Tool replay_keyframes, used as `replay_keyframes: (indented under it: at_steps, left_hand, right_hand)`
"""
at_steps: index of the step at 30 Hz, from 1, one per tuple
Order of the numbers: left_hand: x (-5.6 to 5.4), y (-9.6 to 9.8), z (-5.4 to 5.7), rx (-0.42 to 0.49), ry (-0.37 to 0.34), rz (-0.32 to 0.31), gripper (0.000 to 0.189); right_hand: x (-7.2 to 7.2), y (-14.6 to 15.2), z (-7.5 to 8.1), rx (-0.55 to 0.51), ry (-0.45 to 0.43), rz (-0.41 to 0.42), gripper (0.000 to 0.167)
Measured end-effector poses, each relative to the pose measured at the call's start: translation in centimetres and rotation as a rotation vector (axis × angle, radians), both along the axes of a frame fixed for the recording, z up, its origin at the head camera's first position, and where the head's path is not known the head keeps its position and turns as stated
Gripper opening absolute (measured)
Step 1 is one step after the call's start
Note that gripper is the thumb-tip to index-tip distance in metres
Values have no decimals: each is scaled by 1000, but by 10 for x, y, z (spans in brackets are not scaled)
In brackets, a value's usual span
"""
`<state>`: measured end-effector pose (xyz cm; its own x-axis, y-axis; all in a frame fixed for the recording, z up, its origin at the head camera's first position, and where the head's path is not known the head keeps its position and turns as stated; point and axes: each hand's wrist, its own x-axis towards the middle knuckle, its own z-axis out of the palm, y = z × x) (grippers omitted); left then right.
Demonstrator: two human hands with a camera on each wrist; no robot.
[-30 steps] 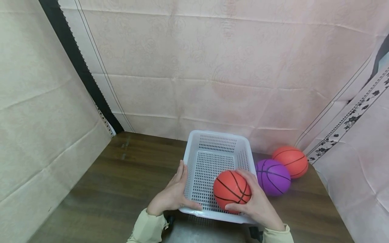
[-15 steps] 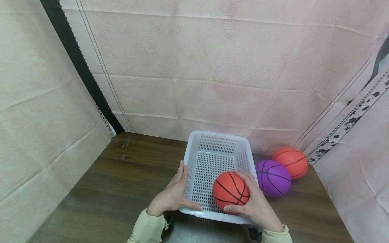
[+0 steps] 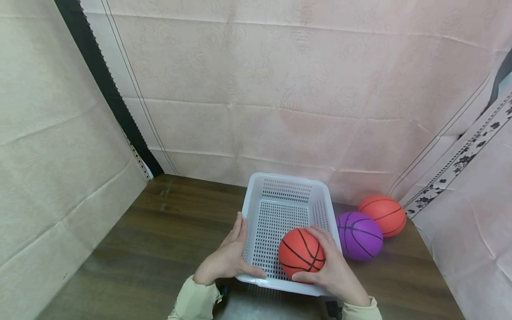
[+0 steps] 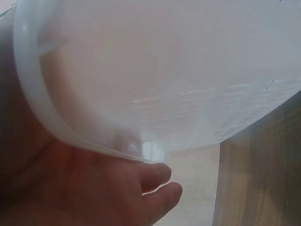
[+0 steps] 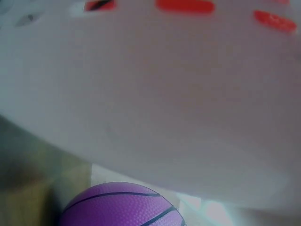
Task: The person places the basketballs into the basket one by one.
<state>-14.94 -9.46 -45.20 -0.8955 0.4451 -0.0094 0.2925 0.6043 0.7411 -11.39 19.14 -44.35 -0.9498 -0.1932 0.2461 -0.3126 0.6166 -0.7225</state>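
A white slotted plastic basket (image 3: 285,181) rests on the wooden table. My left hand (image 3: 224,258) holds it at the near left corner, thumb over the rim and fingers along the outer wall; the left wrist view shows two fingertips (image 4: 164,193) just past the rim. Inside the basket, near its front right corner, is a red-orange mini basketball (image 3: 301,254). My right hand (image 3: 334,271) grips this ball with thumb in front and fingers over its far right side. Through the wall slots in the right wrist view, bits of the red ball (image 5: 186,5) show.
Right of the basket sits a purple mini basketball (image 3: 361,236), close by its wall. A second red-orange basketball (image 3: 385,215) lies behind it, near the corner. Pale cloth walls (image 3: 280,89) enclose the wooden table (image 3: 160,240) at the back and both sides.
My right hand and the red-orange ball in it have moved slightly down and toward the near side of the basket. The left hand and the basket stay put.
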Motion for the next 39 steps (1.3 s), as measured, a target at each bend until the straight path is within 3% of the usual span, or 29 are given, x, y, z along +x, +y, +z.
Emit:
replay_keyframes:
  at_steps: [17, 27, 33, 39]
  left_hand:
    - [1, 1, 2, 2, 4, 2, 143]
    - [0, 1, 2, -4, 4, -5, 142]
    - [0, 0, 1, 8, -1, -8, 142]
    - [0, 0, 0, 13, -3, -11, 143]
  right_hand:
    - [3, -1, 1, 41, -3, -15, 105]
    - [-2, 0, 3, 59, 93, -10, 88]
    - [0, 5, 8, 28, 77, -54, 80]
    - [2, 14, 13, -12, 142, -105, 68]
